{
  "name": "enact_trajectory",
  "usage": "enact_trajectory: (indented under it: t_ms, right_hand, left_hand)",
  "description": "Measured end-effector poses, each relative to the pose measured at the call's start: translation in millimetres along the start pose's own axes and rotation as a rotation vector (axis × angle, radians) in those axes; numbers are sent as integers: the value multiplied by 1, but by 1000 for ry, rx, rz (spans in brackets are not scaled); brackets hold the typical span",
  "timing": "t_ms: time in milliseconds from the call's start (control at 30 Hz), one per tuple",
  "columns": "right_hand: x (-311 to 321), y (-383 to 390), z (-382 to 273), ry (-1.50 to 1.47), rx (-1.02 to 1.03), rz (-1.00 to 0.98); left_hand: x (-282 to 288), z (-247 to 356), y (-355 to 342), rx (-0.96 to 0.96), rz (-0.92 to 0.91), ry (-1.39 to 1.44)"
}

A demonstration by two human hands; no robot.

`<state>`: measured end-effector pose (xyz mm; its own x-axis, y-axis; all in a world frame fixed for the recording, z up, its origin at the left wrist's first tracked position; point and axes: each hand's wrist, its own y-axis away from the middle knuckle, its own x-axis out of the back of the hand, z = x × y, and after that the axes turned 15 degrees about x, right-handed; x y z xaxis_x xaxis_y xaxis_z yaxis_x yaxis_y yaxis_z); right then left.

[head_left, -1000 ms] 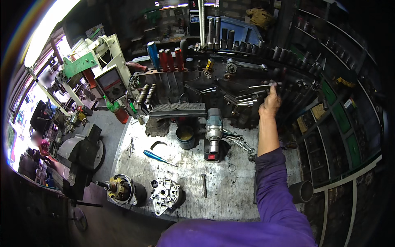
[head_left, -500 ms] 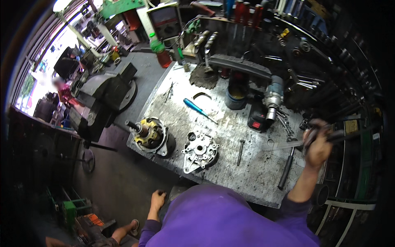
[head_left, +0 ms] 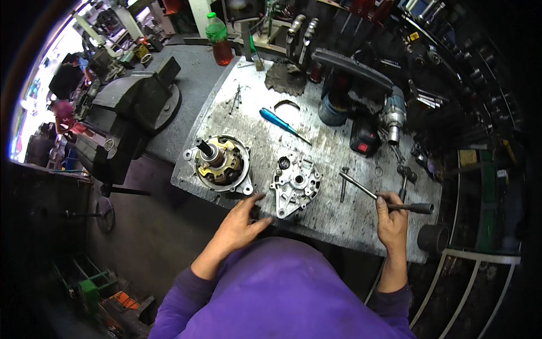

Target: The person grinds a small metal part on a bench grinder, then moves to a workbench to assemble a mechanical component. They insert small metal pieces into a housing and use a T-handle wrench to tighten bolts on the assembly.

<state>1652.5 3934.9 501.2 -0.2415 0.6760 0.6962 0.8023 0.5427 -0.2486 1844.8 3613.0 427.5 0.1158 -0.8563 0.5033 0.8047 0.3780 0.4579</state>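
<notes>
Socket-ended bar (head_left: 362, 187) at three o'clock of the silver casting (head_left: 297, 191), right grip (head_left: 391, 221) wrapped around the bar's middle, left grip (head_left: 237, 225) spread wide at the casting's eight o'clock by the table (head_left: 350, 217) edge, blue screwdriver (head_left: 279, 122) near twelve, yellow-ringed housing (head_left: 226, 169) between nine and ten

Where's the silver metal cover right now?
In the head view, the silver metal cover lies on the bench near its front edge, just right of the left hand, between the round yellow-cored assembly and the dark bolt.
</notes>
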Motion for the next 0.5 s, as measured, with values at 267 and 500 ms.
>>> enact_trajectory:
  t_ms: [267, 500]
  right_hand:
    - [-24, -52, -85, 268, 441, -215]
    - [-74, -118, -121, 454, 646, -495]
  left_hand:
    - [-31, -9, -47, -247, 3, 119]
    - [-42, -11, -77, -299, -43, 265]
